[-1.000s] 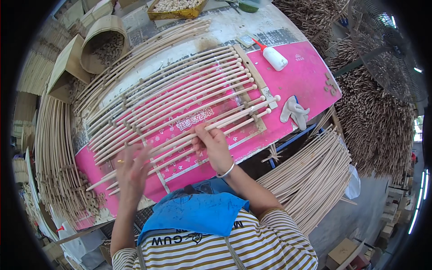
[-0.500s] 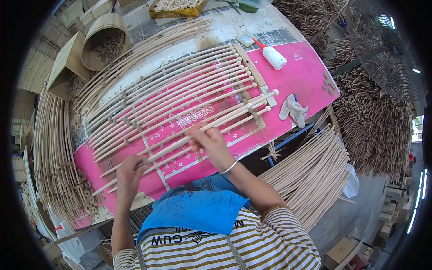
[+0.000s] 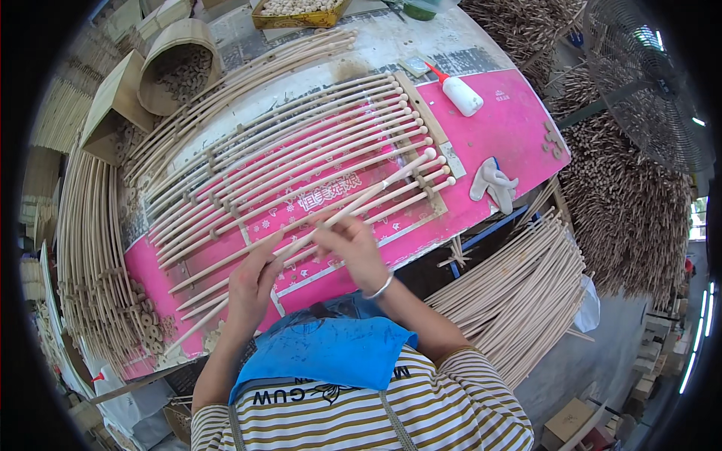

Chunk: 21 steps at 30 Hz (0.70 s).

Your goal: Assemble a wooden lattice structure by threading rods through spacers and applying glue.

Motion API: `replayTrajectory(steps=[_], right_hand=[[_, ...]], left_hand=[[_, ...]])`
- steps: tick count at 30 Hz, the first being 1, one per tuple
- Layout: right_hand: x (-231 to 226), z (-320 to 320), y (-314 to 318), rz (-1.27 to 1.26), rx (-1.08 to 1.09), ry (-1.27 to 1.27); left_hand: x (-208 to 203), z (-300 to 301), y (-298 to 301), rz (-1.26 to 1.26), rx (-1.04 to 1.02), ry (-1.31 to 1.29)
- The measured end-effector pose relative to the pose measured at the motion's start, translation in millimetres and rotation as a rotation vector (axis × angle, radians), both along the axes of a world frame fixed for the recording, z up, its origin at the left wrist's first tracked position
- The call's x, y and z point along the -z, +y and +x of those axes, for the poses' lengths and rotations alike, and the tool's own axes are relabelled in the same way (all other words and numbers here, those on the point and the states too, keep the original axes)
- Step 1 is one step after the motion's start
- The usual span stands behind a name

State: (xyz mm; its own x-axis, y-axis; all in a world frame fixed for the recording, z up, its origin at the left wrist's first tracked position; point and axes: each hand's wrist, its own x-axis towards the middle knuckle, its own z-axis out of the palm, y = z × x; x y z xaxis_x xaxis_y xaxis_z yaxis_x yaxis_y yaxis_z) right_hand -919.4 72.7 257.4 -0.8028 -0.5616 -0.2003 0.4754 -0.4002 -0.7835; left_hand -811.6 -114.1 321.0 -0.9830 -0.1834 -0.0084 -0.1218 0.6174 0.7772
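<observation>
A long pale wooden stick [image 3: 370, 195] with a round knob at its far right end slants across the pink board [image 3: 481, 139]. My left hand [image 3: 252, 287] is closed around its lower part. My right hand [image 3: 352, 246] pinches it near the middle, thumb and fingers curled together. Beneath and beyond lie several similar knobbed sticks [image 3: 301, 154] in a row, their knobs near a wooden strip [image 3: 421, 116]. Small wooden rings sit on some of these sticks. Whether a ring is at my right fingertips is hard to make out.
A white glue bottle [image 3: 462, 96] with a red tip and a pair of gloves [image 3: 492, 185] lie on the right. Ring-filled wooden containers [image 3: 169, 49] stand at the far left. Bundled sticks [image 3: 519, 293] fill the near right, with a fan [image 3: 647, 75] beyond.
My left hand has moved right, closer to my right hand. The held stick has turned to a steeper slant, its knob shifting left and its lower end dropping toward me.
</observation>
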Motion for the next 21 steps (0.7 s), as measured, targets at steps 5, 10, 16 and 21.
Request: replayTrajectory(steps=[5,10,16,21], right_hand=[[4.9,-37.9,41.5,0.072,0.142,0.072],[-2.1,-51.8,61.1,0.203,0.129,0.125],[-0.4,-45.1,81.8,0.086,0.175,0.042],[11.8,-39.4,109.4,0.228,0.233,-0.005]], left_hand=[[2.4,10.9,-19.2,0.053,0.036,-0.043],[4.9,12.0,-22.8,0.046,0.028,-0.071],[6.2,7.8,-15.1,-0.013,0.052,-0.044],[21.8,2.5,5.6,-0.021,0.087,0.011]])
